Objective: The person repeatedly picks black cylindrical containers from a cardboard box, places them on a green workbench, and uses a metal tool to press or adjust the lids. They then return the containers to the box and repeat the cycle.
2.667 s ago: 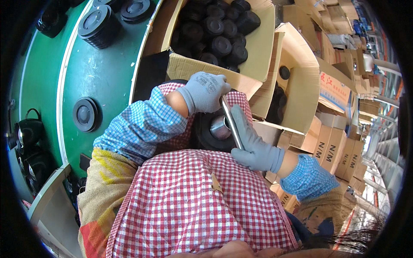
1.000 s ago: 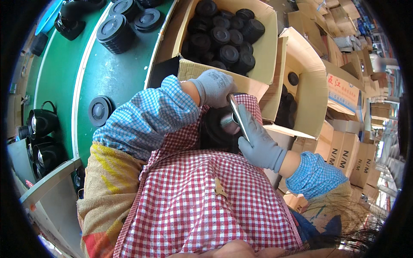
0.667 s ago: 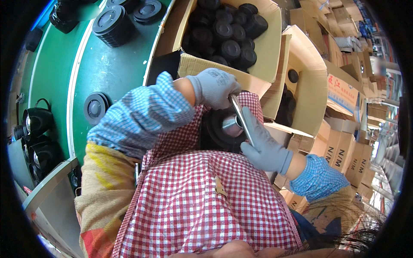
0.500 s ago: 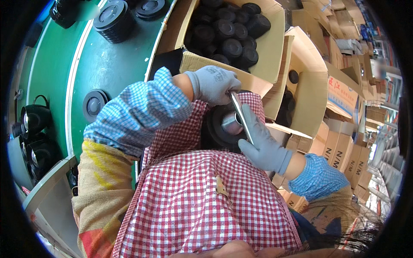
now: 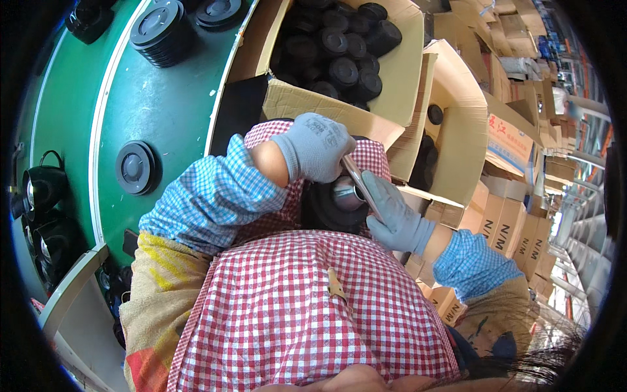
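Note:
My left hand [image 5: 320, 147], in a grey glove, is closed in a fist around the upper end of a shiny metal bar [image 5: 361, 183]. My right hand [image 5: 397, 217], also gloved, lies along the bar's lower part, thumb at its low end and fingers on its far side. Below the bar, in my lap, sits a black round part [image 5: 320, 210] with a short silver metal cylinder [image 5: 347, 195] rising from its middle. The bar slants across the cylinder; whether they touch is hard to see. My checked apron [image 5: 313, 294] lies under and around the part.
Ahead stands an open carton [image 5: 398, 72] of black round parts, with a second carton [image 5: 467, 130] to its right. On the left, a green bench [image 5: 176, 111] bears a stack of black discs [image 5: 157, 32] and a smaller disc pile [image 5: 136, 167]. Black pots [image 5: 46, 189] stand far left.
Both hands and the bar have shifted slightly left and down in the picture, and the bar tilts a little more. The surroundings have slid left as the view moved.

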`<state>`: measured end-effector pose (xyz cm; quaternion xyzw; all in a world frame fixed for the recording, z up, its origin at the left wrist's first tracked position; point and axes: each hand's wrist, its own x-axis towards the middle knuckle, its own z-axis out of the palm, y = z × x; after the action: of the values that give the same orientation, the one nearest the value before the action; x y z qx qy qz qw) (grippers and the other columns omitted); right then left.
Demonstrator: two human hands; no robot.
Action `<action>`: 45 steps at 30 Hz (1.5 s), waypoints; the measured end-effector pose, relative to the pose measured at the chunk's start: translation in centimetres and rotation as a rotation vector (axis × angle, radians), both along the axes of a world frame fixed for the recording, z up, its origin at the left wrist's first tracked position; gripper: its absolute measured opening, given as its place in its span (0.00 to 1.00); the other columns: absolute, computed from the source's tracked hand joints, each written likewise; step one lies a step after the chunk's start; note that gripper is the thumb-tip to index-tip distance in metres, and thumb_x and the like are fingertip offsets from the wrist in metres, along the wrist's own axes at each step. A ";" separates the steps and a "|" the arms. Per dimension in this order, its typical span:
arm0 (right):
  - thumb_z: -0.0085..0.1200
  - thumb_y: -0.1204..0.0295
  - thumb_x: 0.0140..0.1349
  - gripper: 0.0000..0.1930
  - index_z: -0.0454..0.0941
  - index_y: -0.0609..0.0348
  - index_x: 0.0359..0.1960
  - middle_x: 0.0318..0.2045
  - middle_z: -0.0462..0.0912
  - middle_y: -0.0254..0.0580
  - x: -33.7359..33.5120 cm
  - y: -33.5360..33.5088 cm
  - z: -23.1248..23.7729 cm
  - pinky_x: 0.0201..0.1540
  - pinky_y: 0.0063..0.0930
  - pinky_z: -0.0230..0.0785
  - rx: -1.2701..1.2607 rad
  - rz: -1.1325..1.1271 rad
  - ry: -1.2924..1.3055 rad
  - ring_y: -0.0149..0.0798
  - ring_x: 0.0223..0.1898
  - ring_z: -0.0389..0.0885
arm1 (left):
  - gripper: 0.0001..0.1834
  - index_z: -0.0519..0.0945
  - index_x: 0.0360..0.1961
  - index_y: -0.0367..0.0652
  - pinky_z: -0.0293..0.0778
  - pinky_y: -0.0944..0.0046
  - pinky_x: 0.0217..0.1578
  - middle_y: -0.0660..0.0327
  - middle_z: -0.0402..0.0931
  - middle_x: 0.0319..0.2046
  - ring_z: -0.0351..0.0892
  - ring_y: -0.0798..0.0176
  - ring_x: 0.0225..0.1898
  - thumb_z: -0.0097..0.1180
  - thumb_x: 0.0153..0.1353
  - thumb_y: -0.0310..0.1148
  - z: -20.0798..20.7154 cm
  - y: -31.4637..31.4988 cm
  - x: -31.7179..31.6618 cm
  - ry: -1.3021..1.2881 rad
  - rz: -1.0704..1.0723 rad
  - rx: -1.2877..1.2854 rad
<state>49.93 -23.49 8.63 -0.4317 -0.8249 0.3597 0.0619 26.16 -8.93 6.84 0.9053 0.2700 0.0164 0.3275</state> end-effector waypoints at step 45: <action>0.65 0.60 0.59 0.21 0.85 0.56 0.51 0.55 0.85 0.42 -4.1 4.9 -7.7 0.66 0.42 0.63 0.266 -0.118 0.464 0.51 0.62 0.75 | 0.21 0.79 0.57 0.41 0.73 0.51 0.57 0.48 0.80 0.53 0.78 0.46 0.58 0.54 0.67 0.39 -4.2 -1.7 -21.0 -0.017 0.948 0.667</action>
<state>45.87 -18.59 0.94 -0.3733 -0.8020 0.3331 0.3262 5.15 -10.61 2.59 0.7395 0.6237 0.2529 -0.0163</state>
